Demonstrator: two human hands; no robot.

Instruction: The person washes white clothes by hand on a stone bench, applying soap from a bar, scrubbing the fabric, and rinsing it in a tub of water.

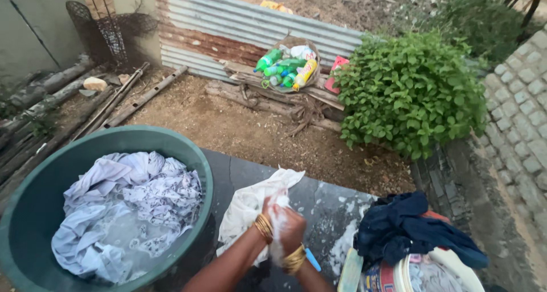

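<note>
**Both hands bunched on a soapy white cloth at the wash slab**

At far left, a round green basin point(194, 155) holds pale, patterned laundry point(122, 206) soaking in cloudy water. Just beside its right rim, on a dark wet stone slab point(330, 203) streaked with suds, lies the white cloth point(250, 203). Its long axis runs up and to the right, from the wrists toward the far edge of the slab, one end spread out beyond the fingers and the other hanging toward the person. The left hand point(272, 226) and right hand point(293, 230) meet on the near part of the cloth, pressed together, fingers curled tightly around a lathered fold; both wear gold bangles at the wrist. Neither hand is clearly nearer the loose end, though the left sits closer to the bulk of the fabric. A small blue object point(312, 259) shows just beside the right wrist. Further right, a dark blue garment point(407, 226) is draped over a white bucket point(456, 269). Behind stand a leafy green bush point(410, 92) and a basket of plastic bottles point(290, 64).
</note>
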